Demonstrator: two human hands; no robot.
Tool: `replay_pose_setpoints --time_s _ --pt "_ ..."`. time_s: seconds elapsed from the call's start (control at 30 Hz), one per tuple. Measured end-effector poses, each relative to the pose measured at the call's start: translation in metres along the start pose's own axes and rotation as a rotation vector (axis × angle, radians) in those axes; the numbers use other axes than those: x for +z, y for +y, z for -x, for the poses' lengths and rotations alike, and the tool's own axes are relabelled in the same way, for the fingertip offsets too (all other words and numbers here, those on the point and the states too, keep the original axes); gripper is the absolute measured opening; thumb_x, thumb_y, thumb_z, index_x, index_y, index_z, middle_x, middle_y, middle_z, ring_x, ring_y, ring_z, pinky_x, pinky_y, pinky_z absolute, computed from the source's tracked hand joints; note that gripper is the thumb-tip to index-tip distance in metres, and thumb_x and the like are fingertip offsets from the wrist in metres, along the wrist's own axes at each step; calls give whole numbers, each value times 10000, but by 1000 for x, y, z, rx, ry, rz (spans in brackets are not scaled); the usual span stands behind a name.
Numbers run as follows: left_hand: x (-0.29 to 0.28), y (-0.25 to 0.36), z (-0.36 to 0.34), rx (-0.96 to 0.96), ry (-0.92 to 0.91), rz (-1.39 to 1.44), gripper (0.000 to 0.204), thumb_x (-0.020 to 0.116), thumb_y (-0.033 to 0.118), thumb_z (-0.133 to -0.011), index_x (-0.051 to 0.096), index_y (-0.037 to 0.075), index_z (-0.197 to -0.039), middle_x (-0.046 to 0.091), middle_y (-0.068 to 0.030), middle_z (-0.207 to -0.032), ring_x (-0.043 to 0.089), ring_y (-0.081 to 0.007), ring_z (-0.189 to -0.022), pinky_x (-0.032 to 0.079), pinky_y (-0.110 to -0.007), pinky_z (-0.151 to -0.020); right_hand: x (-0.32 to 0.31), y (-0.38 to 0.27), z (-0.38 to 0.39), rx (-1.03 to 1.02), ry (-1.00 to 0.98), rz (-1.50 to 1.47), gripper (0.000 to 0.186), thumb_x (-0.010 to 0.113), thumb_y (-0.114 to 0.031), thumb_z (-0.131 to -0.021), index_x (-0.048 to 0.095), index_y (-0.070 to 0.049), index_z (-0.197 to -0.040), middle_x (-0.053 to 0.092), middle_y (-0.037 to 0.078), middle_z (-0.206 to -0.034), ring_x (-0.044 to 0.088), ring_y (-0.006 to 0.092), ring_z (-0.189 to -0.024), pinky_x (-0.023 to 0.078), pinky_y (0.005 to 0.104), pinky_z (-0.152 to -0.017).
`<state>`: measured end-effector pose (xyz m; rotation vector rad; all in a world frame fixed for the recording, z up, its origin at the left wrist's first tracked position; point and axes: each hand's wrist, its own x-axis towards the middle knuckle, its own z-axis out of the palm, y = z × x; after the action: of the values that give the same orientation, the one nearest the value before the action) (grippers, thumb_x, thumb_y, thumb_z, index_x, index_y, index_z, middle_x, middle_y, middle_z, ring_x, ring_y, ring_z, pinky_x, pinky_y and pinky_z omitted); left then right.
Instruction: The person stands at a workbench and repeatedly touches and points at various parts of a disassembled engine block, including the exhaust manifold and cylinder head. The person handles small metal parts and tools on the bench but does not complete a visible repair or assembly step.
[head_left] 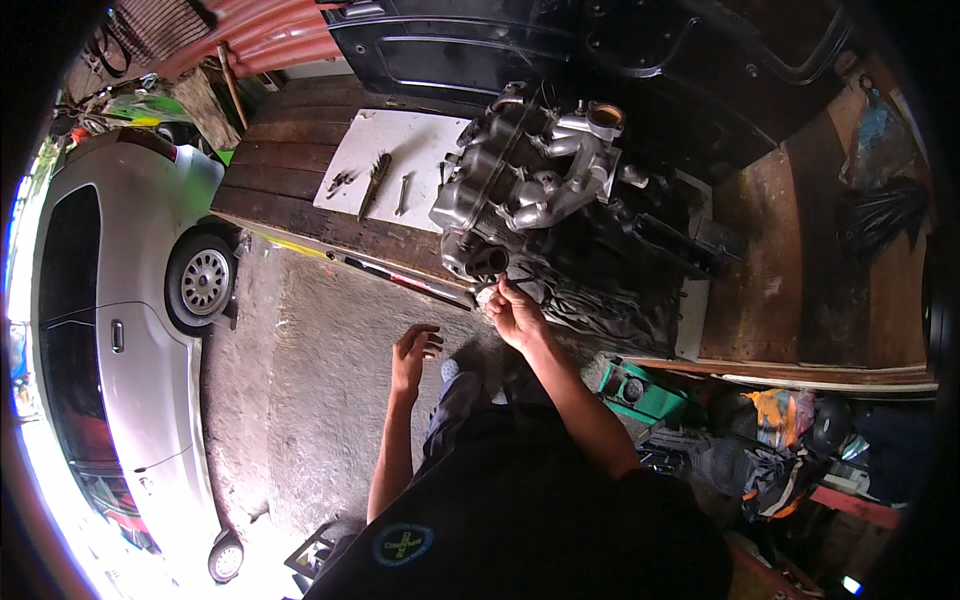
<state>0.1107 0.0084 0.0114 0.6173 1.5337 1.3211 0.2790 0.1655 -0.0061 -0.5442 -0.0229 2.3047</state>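
Note:
A metal engine (490, 170) with a silvery intake manifold (575, 175) stands on the wooden bench in front of me. My right hand (517, 318) is at its near end, just below a round, open-mouthed pipe fitting (487, 261). Thumb and fingers pinch together there; whatever they hold is too small to make out. Off to the left, my left hand (414, 346) hangs above the floor, empty, with its fingers loosely bent and apart. On a white board (345, 150) left of the engine lie a wrench (402, 195), a dark-bristled brush (374, 184) and several small dark parts (340, 182).
The wooden bench (275, 160) runs along the far side, with a black panel (460, 50) behind it. A silver car (140, 300) is parked at left on the concrete floor (290, 400). A green metal object (640, 395) and clutter sit below the bench at right.

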Motion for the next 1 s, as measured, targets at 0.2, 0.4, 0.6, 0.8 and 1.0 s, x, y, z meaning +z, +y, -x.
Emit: replay_pose_setpoints --time_s 0.2,0.4,0.6,0.8,1.0 --pt "-3 2 11 22 28 20 254 466 170 -964 643 24 -1073 686 -73 -880 642 -129 -761 478 -264 -676 -44 34 -26 -92 412 9 72 616 -97 -929 562 -75 -887 493 -8 -709 441 94 -592 434 237 -559" --pt "-22 -13 26 -13 111 -6 253 475 180 -957 640 25 -1070 683 -76 -879 645 -133 -768 475 -263 -655 -100 -12 -9 53 415 461 162 559 -235 -966 577 -91 -893 500 0 -692 525 151 -684 531 353 -801" --pt "-9 -8 13 -61 48 -25 269 502 208 -955 631 17 -1094 672 -81 -888 645 -137 -772 483 -260 -669 -95 -57 71 261 301 632 371 460 -358 -1006 576 -52 -1181 396 -39 -668 393 96 -540 367 261 -488" --pt "13 -11 -12 4 -57 -14 278 499 222 -961 630 16 -1095 676 -83 -898 645 -140 -774 482 -262 -675 -47 -70 100 201 205 1103 407 395 -355 -1038 547 -83 -1300 342 -51 -643 281 38 -464 239 218 -395" --pt "33 -11 -21 59 -96 -33 288 496 230 -962 628 12 -1098 683 -95 -897 652 -146 -776 488 -265 -682 -41 -93 88 226 233 1181 359 499 -363 -1001 613 -95 -1212 373 -48 -593 318 48 -422 245 253 -381"
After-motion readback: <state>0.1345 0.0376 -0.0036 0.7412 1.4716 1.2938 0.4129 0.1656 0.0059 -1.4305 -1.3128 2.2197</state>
